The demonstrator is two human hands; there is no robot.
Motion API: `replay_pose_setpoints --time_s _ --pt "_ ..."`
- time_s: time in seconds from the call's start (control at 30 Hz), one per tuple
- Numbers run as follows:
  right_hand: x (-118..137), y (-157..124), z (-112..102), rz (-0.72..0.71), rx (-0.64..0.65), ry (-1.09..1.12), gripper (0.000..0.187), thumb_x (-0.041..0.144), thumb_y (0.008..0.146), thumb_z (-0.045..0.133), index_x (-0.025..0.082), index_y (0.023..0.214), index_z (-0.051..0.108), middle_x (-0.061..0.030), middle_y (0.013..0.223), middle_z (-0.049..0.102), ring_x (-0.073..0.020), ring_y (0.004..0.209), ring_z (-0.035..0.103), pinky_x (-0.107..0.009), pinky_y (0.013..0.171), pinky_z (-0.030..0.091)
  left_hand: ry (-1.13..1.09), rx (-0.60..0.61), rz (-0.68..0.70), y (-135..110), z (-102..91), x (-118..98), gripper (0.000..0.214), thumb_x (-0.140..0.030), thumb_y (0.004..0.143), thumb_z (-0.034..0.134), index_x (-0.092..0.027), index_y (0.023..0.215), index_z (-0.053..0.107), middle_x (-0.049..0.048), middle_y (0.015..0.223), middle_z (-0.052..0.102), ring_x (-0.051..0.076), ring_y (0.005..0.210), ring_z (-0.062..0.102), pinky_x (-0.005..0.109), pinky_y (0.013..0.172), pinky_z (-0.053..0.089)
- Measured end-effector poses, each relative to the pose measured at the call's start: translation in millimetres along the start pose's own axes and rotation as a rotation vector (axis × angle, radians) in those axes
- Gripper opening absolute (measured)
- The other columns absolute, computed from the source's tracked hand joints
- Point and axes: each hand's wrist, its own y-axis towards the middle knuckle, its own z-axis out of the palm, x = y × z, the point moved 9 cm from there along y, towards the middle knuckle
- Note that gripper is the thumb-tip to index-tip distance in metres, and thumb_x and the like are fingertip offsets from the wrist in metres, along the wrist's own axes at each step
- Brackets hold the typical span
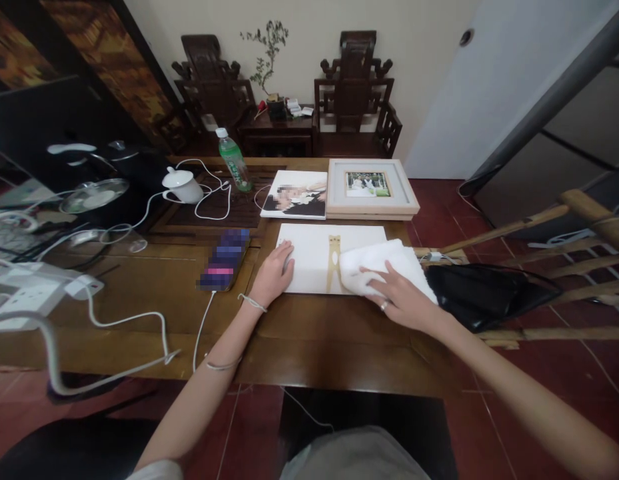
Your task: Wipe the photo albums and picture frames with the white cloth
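A white panel (309,260) with a long tan cat drawn on it lies flat on the wooden table in front of me. On its left edge rests my left hand (276,272), open, with the fingers laid on the surface. A folded white cloth (389,263) covers the panel's right part and hangs past its right side. My right hand (399,299), wearing a ring, grips and presses the cloth against the panel. Part of the panel's right side is hidden under the cloth.
Behind the panel lie a photo canvas (296,207) and a framed photo (406,193). To the left are a phone (224,260) on its cable, a green bottle (232,160), a lidded white cup (184,189) and a power strip (34,297). A black bag (474,297) sits right.
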Motion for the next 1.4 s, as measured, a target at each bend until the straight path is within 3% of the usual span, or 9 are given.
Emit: replay_pose_setpoints --time_s 0.23,0.5,0.63,0.77,0.9,1.0,1.17,1.27,1.4 --pt "-59 66 -13 0.135 0.001 0.040 0.031 0.034 0.094 0.034 0.021 0.098 0.062 -0.0073 0.084 0.067 -0.0271 0.084 0.058 -0.039 0.078 0.042 0.003 -0.001 0.021 1 -0.4 1 0.035 -0.022 0.088 0.044 -0.010 0.118 0.057 0.0168 0.131 0.056 0.026 0.127 0.048 0.047 0.109 0.037" --pt "-83 94 -20 0.202 -0.073 0.124 0.032 0.035 0.095 0.034 0.018 0.102 0.061 -0.0097 0.090 0.067 -0.0267 0.084 0.059 -0.036 0.078 0.042 0.028 -0.008 0.034 2 -0.3 1 0.035 -0.022 0.088 0.045 -0.008 0.117 0.057 0.0188 0.130 0.056 0.026 0.125 0.050 0.044 0.109 0.039" --pt "-54 72 -13 0.098 -0.061 0.035 0.028 0.028 0.094 0.035 0.018 0.100 0.060 -0.0086 0.094 0.068 -0.0266 0.088 0.061 -0.049 0.096 0.034 0.032 -0.002 0.031 1 0.7 1 0.035 -0.021 0.088 0.044 -0.007 0.118 0.057 0.0190 0.130 0.056 0.026 0.126 0.049 0.045 0.109 0.038" --pt "-11 20 -2 -0.023 -0.017 0.063 0.026 0.019 0.092 0.036 0.021 0.101 0.060 -0.0082 0.119 0.062 -0.0284 0.119 0.051 -0.058 0.109 0.020 0.028 0.005 0.024 1 1.9 1 0.035 -0.020 0.089 0.044 -0.008 0.119 0.056 0.0182 0.131 0.055 0.027 0.128 0.047 0.046 0.110 0.037" --pt "19 -26 3 -0.055 0.028 0.090 0.020 0.018 0.090 0.040 0.020 0.092 0.060 -0.0104 0.133 0.054 -0.0277 0.133 0.038 -0.058 0.112 0.018 0.019 -0.001 0.022 0 0.8 1 0.035 -0.020 0.088 0.044 -0.011 0.120 0.056 0.0160 0.132 0.055 0.026 0.128 0.047 0.047 0.110 0.037" --pt "27 -32 3 -0.078 0.072 0.089 0.021 0.016 0.090 0.040 0.020 0.093 0.061 -0.0105 0.134 0.054 -0.0283 0.133 0.037 -0.059 0.112 0.019 0.027 0.001 0.026 0 0.3 0 0.035 -0.020 0.089 0.044 -0.012 0.120 0.055 0.0153 0.132 0.055 0.026 0.128 0.047 0.047 0.110 0.036" --pt "-3 4 -3 0.015 0.040 0.080 0.028 0.025 0.093 0.037 0.023 0.109 0.060 -0.0089 0.130 0.057 -0.0301 0.117 0.052 -0.054 0.103 0.033 0.028 0.006 0.033 1 1.0 2 0.035 -0.021 0.089 0.044 -0.009 0.119 0.056 0.0170 0.131 0.055 0.026 0.127 0.048 0.046 0.110 0.037" --pt "-29 39 -8 0.058 0.013 0.062 0.030 0.028 0.095 0.033 0.020 0.104 0.060 -0.0103 0.105 0.066 -0.0297 0.100 0.058 -0.050 0.094 0.038 0.027 0.008 0.027 1 0.8 4 0.034 -0.022 0.089 0.044 -0.010 0.119 0.056 0.0169 0.131 0.055 0.026 0.127 0.048 0.046 0.109 0.037" --pt "-62 80 -21 0.107 -0.032 0.112 0.029 0.031 0.094 0.034 0.019 0.094 0.061 -0.0079 0.083 0.066 -0.0251 0.079 0.058 -0.039 0.079 0.042 0.016 0.010 0.023 1 0.1 4 0.034 -0.023 0.089 0.045 -0.009 0.118 0.057 0.0174 0.131 0.056 0.026 0.127 0.048 0.045 0.109 0.037"
